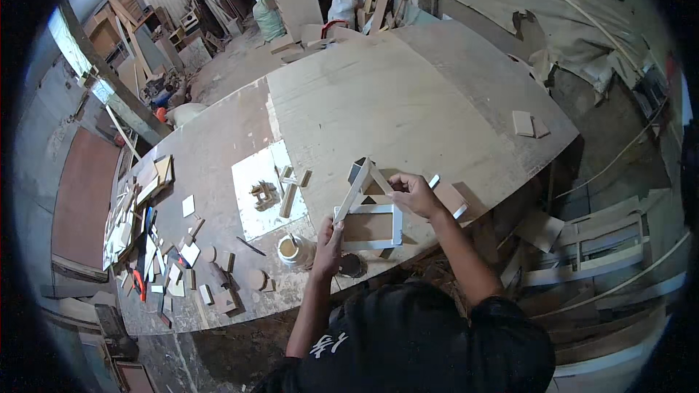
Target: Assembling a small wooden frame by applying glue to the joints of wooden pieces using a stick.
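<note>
At the near edge of the bench [408,94], a large plywood-topped surface seen from the head view, the person holds a small house-shaped frame [368,211] of pale wooden strips: a square lower part with a triangular top pointing away from the body. The frame sits just above the bench edge, between the two hands. The left hand [329,247] pinches the frame's lower left corner, thumb and fingers closed on the strip. The right hand [413,193] curls its fingers around the right slope of the triangle, gripping the strip there. Just beside the left hand, on the bench, stands a small round glue pot [293,249] with a stick in it. Beyond the pot lies a white sheet [251,175] carrying a few short wooden pieces [287,193] and a small dark assembled piece. Further left, well apart from the hands, a heap of wood offcuts [164,247] and thin strips covers the bench end. On the far right corner of the bench lie two small flat wooden squares [528,125], close together.
</note>
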